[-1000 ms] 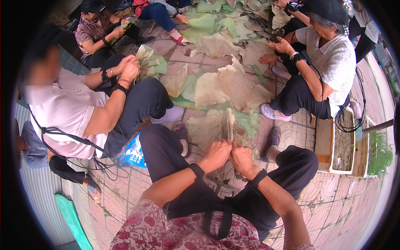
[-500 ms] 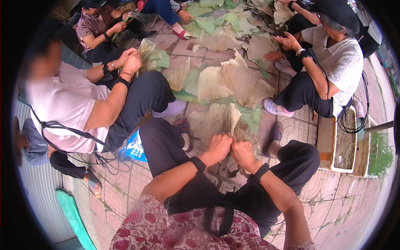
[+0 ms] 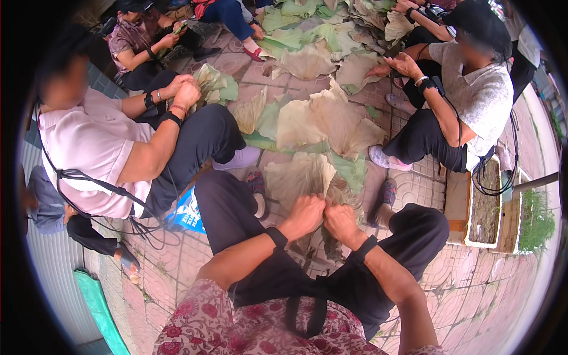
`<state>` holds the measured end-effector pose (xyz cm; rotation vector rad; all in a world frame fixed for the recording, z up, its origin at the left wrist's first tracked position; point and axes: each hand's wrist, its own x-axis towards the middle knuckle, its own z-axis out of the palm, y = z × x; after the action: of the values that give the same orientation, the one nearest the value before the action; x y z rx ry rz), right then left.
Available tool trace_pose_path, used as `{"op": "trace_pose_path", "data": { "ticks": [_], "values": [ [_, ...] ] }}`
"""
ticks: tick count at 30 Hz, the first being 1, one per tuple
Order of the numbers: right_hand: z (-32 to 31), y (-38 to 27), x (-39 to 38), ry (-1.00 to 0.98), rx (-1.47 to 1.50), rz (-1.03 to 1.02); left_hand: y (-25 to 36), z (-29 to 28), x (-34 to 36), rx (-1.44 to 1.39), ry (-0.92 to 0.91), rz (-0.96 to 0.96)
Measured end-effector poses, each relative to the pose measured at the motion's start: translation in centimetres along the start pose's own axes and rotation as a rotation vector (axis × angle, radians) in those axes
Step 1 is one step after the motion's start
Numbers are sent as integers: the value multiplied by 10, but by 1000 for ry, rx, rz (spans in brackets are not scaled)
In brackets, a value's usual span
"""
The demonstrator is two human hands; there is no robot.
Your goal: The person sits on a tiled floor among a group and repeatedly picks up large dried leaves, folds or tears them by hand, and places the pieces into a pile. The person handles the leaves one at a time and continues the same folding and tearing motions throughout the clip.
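Between my knees, both hands are closed on a large dried lotus leaf (image 3: 300, 175), pale tan and wrinkled. My left hand (image 3: 305, 215) grips its near edge, and my right hand (image 3: 343, 226) pinches it close beside, the knuckles almost touching. A darker, crumpled part of the leaf hangs below and to the right of my fingers. The fingertips are mostly hidden behind the backs of my hands. Just beyond, a broad tan leaf (image 3: 334, 121) lies flat on the paving, with greener leaves partly under it.
More leaves (image 3: 310, 59) spread over the pink paving farther off. Co-workers sit close by: one at left (image 3: 94, 130) with leaves in hand, one at right (image 3: 473, 89). A blue bag (image 3: 188, 214) lies by my left knee. Soil-filled planter boxes (image 3: 486, 204) stand at right.
My hands stay closed on the leaf and have shifted slightly; its dark, crumpled part now shows more below them. The co-worker at right has moved their head and hands a little.
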<state>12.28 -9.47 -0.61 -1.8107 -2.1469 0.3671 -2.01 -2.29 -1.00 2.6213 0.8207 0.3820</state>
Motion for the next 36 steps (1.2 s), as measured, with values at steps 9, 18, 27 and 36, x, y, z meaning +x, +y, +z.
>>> {"op": "trace_pose_path", "data": {
  "ticks": [9,18,27,36],
  "values": [
    [-2,0,2,28,2,22,9,-9,4,-59,-16,-175],
    [6,0,1,-8,42,18,1,-2,-3,39,-91,-64],
    [-2,5,3,113,7,10,2,-2,2,-74,-43,-161],
    [2,1,2,-19,89,102,6,-10,7,-26,-53,-167]
  ]
}}
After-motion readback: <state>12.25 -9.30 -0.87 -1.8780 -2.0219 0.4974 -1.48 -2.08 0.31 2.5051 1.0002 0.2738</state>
